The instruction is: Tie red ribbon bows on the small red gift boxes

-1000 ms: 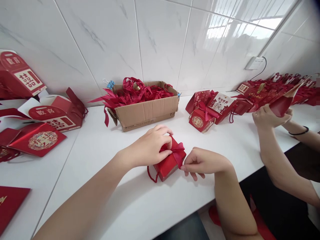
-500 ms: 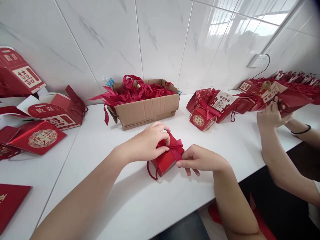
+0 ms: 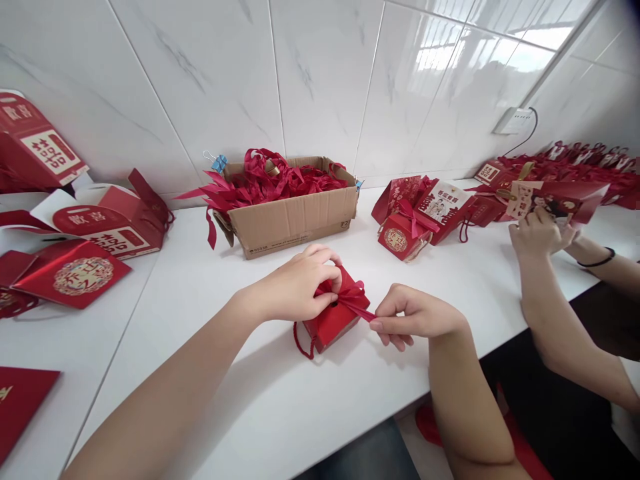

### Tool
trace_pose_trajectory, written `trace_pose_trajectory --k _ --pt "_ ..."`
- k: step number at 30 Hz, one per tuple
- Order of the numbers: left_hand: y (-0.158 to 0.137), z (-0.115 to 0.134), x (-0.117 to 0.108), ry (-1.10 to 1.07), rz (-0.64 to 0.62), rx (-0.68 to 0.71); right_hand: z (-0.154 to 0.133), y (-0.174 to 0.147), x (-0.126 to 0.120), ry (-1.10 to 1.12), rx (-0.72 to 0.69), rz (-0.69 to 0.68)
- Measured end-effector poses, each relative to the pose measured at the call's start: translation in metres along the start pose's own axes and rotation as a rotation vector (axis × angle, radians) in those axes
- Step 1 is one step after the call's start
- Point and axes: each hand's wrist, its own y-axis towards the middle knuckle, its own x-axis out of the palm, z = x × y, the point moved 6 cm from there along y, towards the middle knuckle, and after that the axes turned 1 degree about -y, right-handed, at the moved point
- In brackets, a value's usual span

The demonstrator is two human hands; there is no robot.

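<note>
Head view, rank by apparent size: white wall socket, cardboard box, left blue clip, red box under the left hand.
1. Cardboard box
2. Red box, partly covered by the left hand
3. White wall socket
4. Left blue clip

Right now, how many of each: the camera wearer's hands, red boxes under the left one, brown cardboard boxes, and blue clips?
Left hand and right hand: 2
Red box: 1
Brown cardboard box: 1
Blue clips: 2
Total: 6

囍 on box (image 3: 43,143); 95338 on carton (image 3: 300,225)
</note>
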Motion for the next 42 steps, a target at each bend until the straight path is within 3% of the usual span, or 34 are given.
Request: trace_pose_trajectory --k 7,10,12,15,17,25,32,38,42 --pt "0.003 -0.003 0.000 0.006 -0.016 0.016 0.008 -0.010 -0.007 -0.034 0.018 -0.081" --pt "-0.003 -0.003 -0.006 -0.045 -0.014 0.002 0.011 -0.012 -0.016 -0.026 -0.002 -0.046" --pt "-0.012 -0.003 -0.014 -0.088 0.017 -0.032 0.011 -0.011 -0.028 -0.017 -0.038 0.111" --pt "-0.029 -0.008 -0.023 -0.083 0.083 -0.087 0.009 -0.010 -0.051 -0.027 -0.084 0.536" --pt "-0.038 -0.013 -0.021 -0.056 0.110 -0.108 0.006 -0.004 -0.052 -0.026 -0.113 0.675" --pt "-0.057 -0.021 0.005 -0.129 0.212 -0.148 -0.002 0.026 -0.019 0.181 -0.220 0.519" --pt "-0.054 -0.017 0.007 -0.136 0.175 -0.149 0.000 0.032 -0.011 0.441 -0.277 0.489" --pt "-0.062 -0.015 0.011 -0.150 0.236 -0.130 0.003 0.040 -0.003 0.668 -0.308 0.452" --pt "-0.070 -0.017 0.011 -0.034 0.354 -0.181 0.005 0.042 0.000 0.709 -0.301 0.442"
